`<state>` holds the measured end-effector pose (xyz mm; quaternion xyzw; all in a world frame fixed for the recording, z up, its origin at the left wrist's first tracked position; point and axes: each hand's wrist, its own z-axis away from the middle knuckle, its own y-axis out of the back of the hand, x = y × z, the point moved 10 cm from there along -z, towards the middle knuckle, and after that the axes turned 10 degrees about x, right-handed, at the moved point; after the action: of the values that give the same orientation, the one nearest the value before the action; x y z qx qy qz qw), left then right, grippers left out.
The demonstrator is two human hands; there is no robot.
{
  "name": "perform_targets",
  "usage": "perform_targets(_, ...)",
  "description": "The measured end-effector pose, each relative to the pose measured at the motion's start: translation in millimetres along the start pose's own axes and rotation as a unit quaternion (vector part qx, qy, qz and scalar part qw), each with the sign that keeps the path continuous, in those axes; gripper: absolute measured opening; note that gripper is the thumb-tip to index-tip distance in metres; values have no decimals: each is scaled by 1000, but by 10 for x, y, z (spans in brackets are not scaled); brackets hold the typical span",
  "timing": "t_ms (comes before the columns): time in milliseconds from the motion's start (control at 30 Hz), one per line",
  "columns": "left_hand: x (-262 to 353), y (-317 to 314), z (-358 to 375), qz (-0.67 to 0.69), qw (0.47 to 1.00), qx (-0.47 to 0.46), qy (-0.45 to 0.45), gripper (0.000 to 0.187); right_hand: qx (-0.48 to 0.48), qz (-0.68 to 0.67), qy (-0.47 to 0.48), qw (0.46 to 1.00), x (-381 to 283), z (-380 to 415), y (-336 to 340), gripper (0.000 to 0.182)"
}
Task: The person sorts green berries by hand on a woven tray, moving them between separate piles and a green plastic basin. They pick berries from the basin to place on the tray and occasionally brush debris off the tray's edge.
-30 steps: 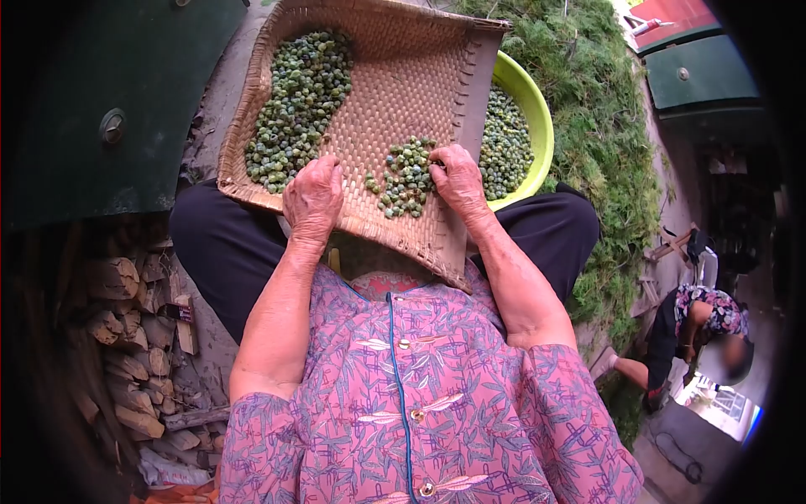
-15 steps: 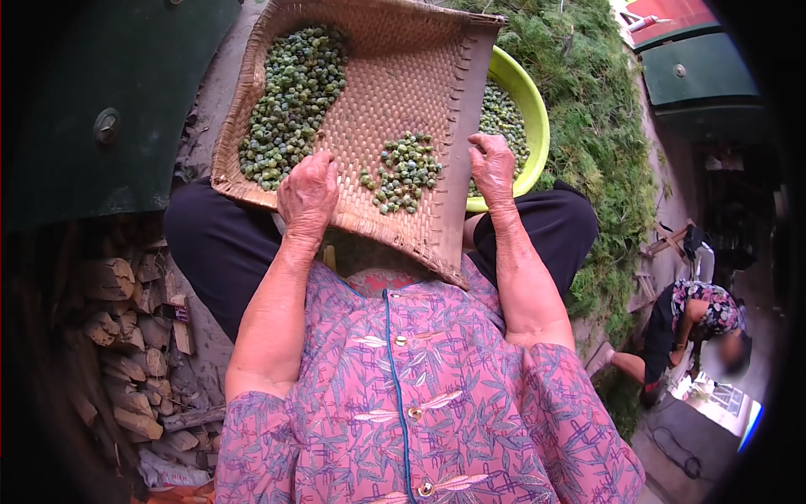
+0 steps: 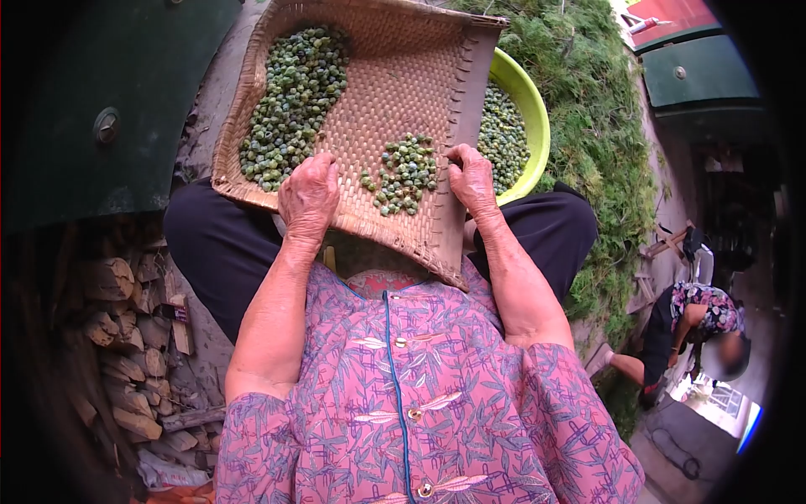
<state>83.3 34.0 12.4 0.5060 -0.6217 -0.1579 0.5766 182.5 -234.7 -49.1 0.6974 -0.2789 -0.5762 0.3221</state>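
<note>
A woven tray (image 3: 378,84) lies across my lap, with a large heap of green berries (image 3: 294,101) along its left side and a smaller group (image 3: 405,175) near its right edge. My left hand (image 3: 309,191) rests at the tray's near left part, beside the large heap, its fingers curled together; what they hold, if anything, is hidden. At the right edge strip, just beside the smaller group, is my right hand (image 3: 473,176) with thumb and fingertips close together. A yellow-green basin (image 3: 539,126) with more berries stands under and beyond that edge.
Cut green foliage (image 3: 596,134) covers the ground at the right. Firewood (image 3: 134,361) is stacked at the lower left, below a dark green panel (image 3: 109,67). Another person (image 3: 705,315) bends over at the far right.
My right hand has moved left from over the basin to the tray's right edge strip, near the smaller group. My left hand has stayed in place.
</note>
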Motion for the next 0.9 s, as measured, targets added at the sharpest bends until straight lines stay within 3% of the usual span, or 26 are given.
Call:
perform_targets(233, -10, -11, 6, -6, 1000, -7, 4, 13, -13, 43, 113, 993, -286, 24, -116, 22)
perform_targets(467, -6, -11, 1, -8, 1000, -7, 6, 13, -5, 67, 103, 992, -233, 22, -97, 14)
perform_targets(567, -10, -12, 3, -13, 1000, -10, 8, 13, 70, 78, 44, 994, -91, -50, 170, 13)
perform_targets(667, -4, -16, 0, -11, 1000, -11, 6, 13, 192, 207, 43, 958, 31, -102, 511, 18)
perform_targets(767, 8, -14, -5, -11, 1000, -10, 3, 13, 264, 233, 69, 934, -133, -68, 665, 18)
perform_targets(800, 11, -13, -5, -14, 1000, -11, 3, 13, 264, 233, 69, 933, -134, -74, 638, 18)
perform_targets(900, 6, -10, 0, -12, 1000, -8, 2, 13, 102, 21, 88, 991, -169, -142, 157, 14)
